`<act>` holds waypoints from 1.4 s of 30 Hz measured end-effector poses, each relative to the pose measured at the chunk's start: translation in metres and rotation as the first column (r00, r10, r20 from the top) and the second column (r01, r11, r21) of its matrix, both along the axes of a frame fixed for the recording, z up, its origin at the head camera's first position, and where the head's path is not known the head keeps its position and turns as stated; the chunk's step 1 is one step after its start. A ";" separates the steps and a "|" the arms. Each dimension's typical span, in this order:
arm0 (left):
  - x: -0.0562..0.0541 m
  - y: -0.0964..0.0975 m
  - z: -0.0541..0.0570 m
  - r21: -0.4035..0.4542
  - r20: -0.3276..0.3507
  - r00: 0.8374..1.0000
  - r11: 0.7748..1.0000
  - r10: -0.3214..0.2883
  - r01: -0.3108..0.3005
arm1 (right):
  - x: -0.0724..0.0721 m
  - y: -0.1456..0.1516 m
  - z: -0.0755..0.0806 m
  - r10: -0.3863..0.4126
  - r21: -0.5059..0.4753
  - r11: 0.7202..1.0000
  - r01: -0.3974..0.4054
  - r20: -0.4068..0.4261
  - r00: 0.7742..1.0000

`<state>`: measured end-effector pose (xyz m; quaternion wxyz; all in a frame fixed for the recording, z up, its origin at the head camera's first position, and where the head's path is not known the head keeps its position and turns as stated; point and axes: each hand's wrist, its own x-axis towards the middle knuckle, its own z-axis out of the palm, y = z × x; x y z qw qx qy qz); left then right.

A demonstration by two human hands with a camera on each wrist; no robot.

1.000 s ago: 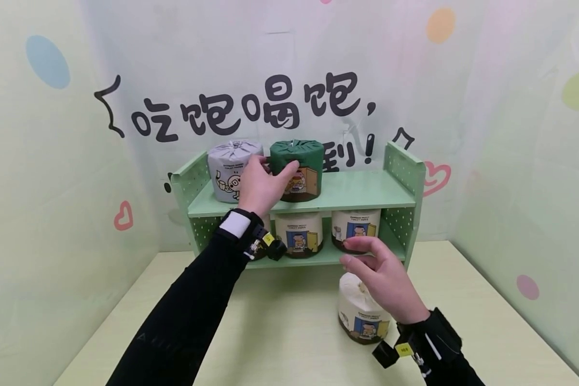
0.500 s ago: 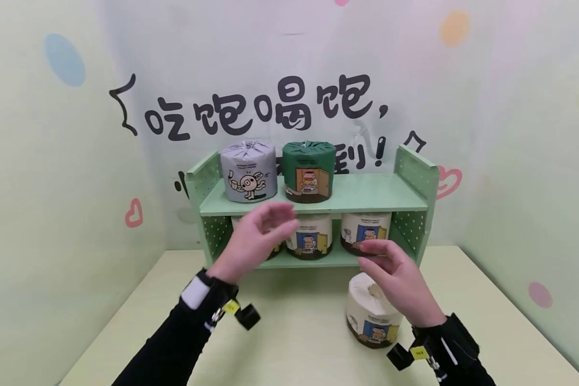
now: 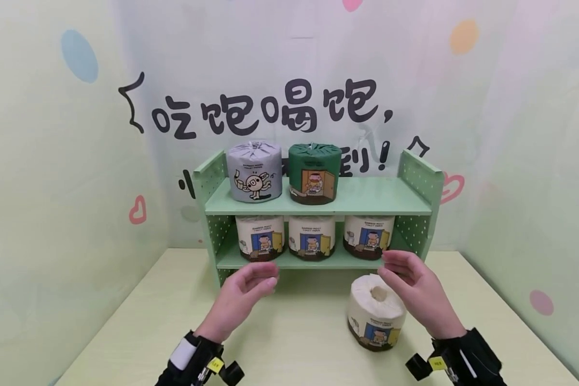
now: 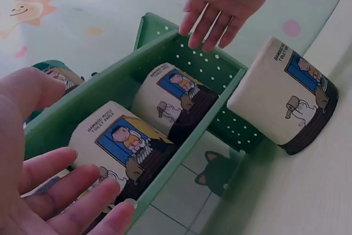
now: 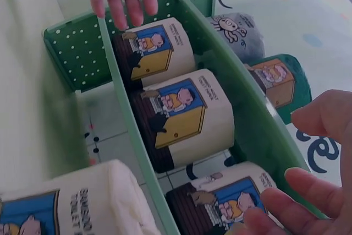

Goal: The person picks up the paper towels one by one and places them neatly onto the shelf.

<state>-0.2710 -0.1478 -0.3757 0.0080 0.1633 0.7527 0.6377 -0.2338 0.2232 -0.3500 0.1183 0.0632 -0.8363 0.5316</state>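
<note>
My left hand (image 3: 243,300) hovers in front of the shelf's lower left, fingers relaxed and holding nothing. My right hand (image 3: 422,292) is held, empty and relaxed, right by a cream toilet roll (image 3: 376,313) standing upright on the table. On the green shelf's top board (image 3: 376,195) stand a lilac toilet roll (image 3: 254,174) at the left and a green toilet roll (image 3: 314,174) beside it. Three cream rolls fill the lower level: left (image 3: 260,238), middle (image 3: 311,238) and right (image 3: 369,237). The right wrist view shows the right hand's fingers (image 5: 313,191) spread.
The green shelf's perforated side panels (image 3: 422,185) rise at both ends. It stands at the back of a pale table (image 3: 289,343). A wall sheet (image 3: 251,53) with black lettering and coloured dots hangs behind.
My left hand has let go of the green roll on the top board and drawn back down toward me. The right hand stays near the table roll, shifting slightly right and lower.
</note>
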 end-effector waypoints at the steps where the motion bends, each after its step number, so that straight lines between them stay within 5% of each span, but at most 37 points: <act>1: -0.001 -0.001 -0.004 0.005 0.008 1.000 1.000 0.002 -0.002 | 0.000 0.002 -0.002 -0.007 0.007 1.000 0.007 0.005 1.000; 8: 0.001 -0.007 -0.033 0.027 0.081 0.997 1.000 0.012 -0.014 | 0.001 0.020 -0.022 -0.044 0.084 0.996 0.039 0.055 0.998; 15: 0.004 -0.004 -0.050 0.046 0.098 0.995 0.999 0.012 -0.017 | -0.001 0.039 -0.045 0.013 0.108 0.994 -0.028 0.138 0.990; 21: 0.006 -0.002 -0.054 0.030 0.116 0.993 1.000 -0.009 0.006 | -0.007 0.046 -0.063 0.126 0.066 0.987 -0.146 0.248 0.961; 29: 0.008 -0.006 -0.055 0.015 0.114 0.993 1.000 0.017 -0.019 | -0.015 0.043 -0.090 0.205 0.018 0.976 -0.217 0.262 0.943; 42: 0.007 -0.009 -0.056 0.011 0.120 0.993 1.000 0.001 -0.002 | -0.016 0.035 -0.099 0.151 0.010 0.988 -0.156 0.193 0.970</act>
